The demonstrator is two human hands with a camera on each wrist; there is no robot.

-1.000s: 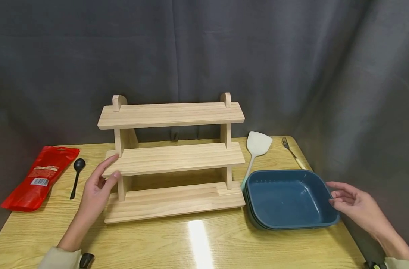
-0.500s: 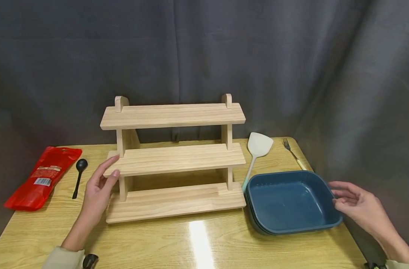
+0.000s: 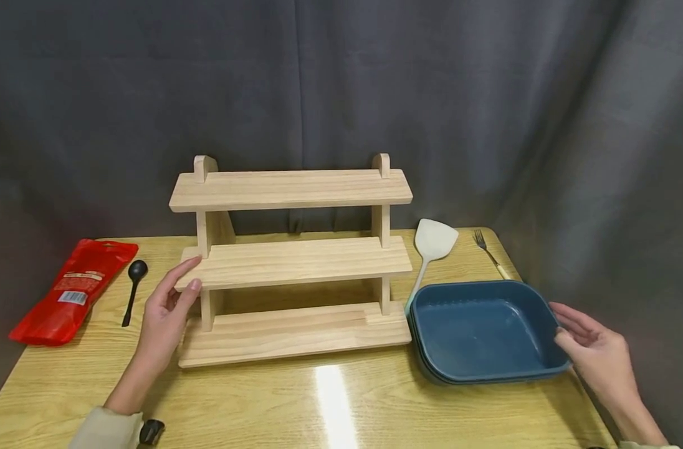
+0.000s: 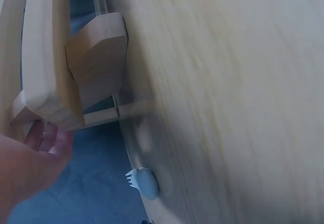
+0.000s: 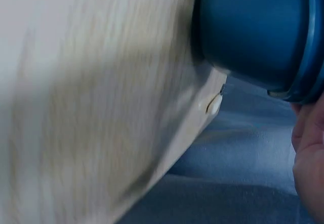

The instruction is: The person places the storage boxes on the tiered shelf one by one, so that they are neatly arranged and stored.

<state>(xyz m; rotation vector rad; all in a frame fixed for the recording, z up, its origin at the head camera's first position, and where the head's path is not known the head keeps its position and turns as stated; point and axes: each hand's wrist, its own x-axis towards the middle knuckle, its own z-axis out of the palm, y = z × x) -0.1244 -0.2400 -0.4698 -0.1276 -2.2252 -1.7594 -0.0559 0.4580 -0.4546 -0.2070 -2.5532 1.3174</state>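
Fingers of the left hand bend round the left end of the middle board of one wooden rack, the thumb at its front edge and the index finger farther back. Fingers of the right hand pinch the right rim of a stack of blue tubs, thumb over the rim and the others outside it — at least two nested rims show, though the full number cannot be told.

The rack, just right of the left fingers, has three boards: one level with them, one above, one below. Two uprights join the boards, the nearer one right beside the left fingertips. The tubs lie immediately left of the right fingers, by the rack's right end.

Left of the left fingers and a little farther back lies one black spoon, and past it one red pouch. Beyond the right fingers, to their left, lie one fork and one white spatula — the spatula's handle runs down between rack and tubs. One table spreads beneath both sets of fingers, with a single bright streak of light between them on the near side. Dark curtain hangs behind everything.
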